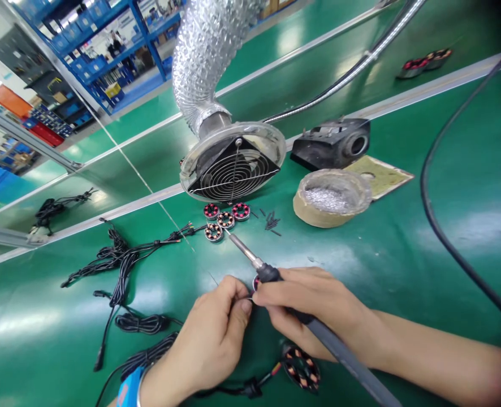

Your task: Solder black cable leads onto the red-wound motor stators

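My right hand (322,311) is wrapped round a soldering iron (335,342), its metal tip pointing away toward a cluster of small wound motor stators (225,220). My left hand (212,333) is closed in a pinch on a thin wire (213,279), whose end sticks out above the knuckles. The fingertips of both hands almost meet. Behind them a stator (256,282) shows only in part. Below the hands lies a larger-looking stator (301,367) with copper windings, beside a black cable (253,388) with coloured wire ends.
A fume extractor hood (236,169) with a silver duct (210,56) stands at the back. To its right are a tub of metallic shavings (333,198), a yellowish pad (380,176) and a black iron holder (333,144). Bundled black cables (125,265) lie left; short black sleeves (271,220) lie near the stators.
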A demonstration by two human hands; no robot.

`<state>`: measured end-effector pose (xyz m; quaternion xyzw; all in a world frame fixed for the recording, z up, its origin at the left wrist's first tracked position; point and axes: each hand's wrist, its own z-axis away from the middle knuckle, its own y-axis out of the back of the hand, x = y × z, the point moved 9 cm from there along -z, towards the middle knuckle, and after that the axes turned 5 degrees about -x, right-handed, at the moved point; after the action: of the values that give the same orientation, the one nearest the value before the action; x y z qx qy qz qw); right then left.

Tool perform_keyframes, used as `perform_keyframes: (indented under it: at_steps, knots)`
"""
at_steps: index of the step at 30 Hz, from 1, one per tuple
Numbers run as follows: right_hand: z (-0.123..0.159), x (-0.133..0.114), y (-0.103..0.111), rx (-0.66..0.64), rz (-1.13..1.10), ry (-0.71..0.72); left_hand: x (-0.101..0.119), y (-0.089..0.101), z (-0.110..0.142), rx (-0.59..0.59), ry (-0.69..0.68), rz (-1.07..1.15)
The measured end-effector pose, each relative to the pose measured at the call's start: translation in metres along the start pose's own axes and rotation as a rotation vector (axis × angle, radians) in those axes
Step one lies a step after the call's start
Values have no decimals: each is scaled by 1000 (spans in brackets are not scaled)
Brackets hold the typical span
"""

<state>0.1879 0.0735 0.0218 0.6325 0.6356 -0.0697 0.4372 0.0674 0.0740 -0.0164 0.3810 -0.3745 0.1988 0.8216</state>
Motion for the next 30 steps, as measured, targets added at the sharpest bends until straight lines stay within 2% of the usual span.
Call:
perform_keyframes:
  at_steps: [6, 12, 15, 20, 22, 26, 30]
  knots:
    - [2, -1, -10, -73, -5, -12, -7, -2, -3, -21, -1, 117]
    - [-1, 0, -6, 4, 5, -4, -22, -13, -8, -81, 45, 374]
    - [-3, 2, 1, 16, -14, -20, -24, -13, -11, -62, 66, 452]
    - [-2, 6, -1, -150, 31, -36, -28, -11, -11, -29, 110, 474]
    - [-1, 6, -4, -174, 49, -7, -29, -11, -11, -25, 118, 473]
    - [0, 9, -8, -95, 21, 7, -30, -9, -12, 2, 126, 481]
    - [0, 20, -11, -56, -65, -127, -31, -6, -13, 52, 132, 511]
